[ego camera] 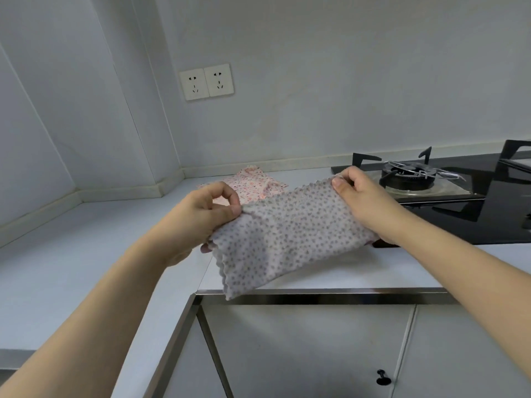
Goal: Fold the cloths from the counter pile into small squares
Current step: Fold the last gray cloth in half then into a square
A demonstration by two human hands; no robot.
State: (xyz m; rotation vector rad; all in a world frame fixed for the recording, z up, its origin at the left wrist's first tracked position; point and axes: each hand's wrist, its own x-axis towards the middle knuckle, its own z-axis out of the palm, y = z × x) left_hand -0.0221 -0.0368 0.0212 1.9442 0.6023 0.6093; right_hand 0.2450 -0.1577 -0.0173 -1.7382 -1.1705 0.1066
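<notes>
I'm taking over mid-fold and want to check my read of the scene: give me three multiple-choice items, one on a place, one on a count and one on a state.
1. Where does the pink floral cloth lie?
A. on the counter near the back wall
B. on the stove
C. in a hand

2. How many wall sockets show?
A. one
B. two
C. four

3. How is the grey dotted cloth held?
A. flat on the counter
B. by one hand only
C. stretched between both hands

Answers:
1 A: it rests on the counter, left of the gas stove.
2 B: two plates sit side by side.
3 C: the left hand and right hand each pinch an upper corner.
</notes>
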